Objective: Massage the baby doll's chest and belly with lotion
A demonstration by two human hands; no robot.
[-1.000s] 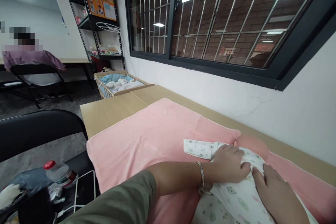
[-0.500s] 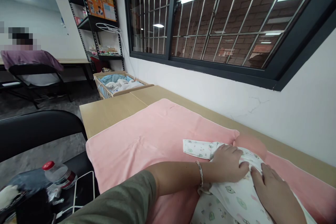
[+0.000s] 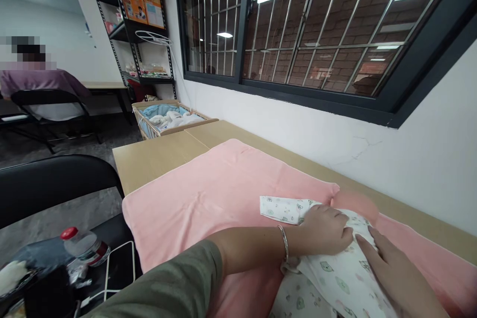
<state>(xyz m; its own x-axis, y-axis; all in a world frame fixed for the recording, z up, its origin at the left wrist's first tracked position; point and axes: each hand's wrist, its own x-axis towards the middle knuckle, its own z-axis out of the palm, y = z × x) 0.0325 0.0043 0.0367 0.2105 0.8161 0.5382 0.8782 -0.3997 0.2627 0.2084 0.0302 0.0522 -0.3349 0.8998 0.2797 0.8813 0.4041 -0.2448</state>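
Your left hand [image 3: 325,231] lies palm down on a white baby garment [image 3: 337,278], fingers curled loosely over a bunched fold of the cloth near its upper end; you cannot tell from this angle whether the fingertips pinch the fabric or only press it. Your right hand [image 3: 400,278] rests flat on the same garment just to the right, fingers together and stretched out toward the left hand, the two hands almost touching. A thin silver bracelet [image 3: 284,243] circles your left wrist, and an olive sleeve [image 3: 167,290] covers the arm nearer you.

The garment is soft white cloth printed with small pale green and pink figures. One sleeve of it [image 3: 285,208] lies flat and points left, beyond your left hand. The rest runs toward the near right corner and out of view. It seems wrapped over a pink rounded form [image 3: 356,203] that shows just past your hands.

All this lies on a pink blanket [image 3: 208,194] spread over the light wooden bench [image 3: 152,159], close to the white wall on the right. At the near left, a water bottle with a red cap [image 3: 84,246] lies on a black chair seat beside a white cable [image 3: 108,271].
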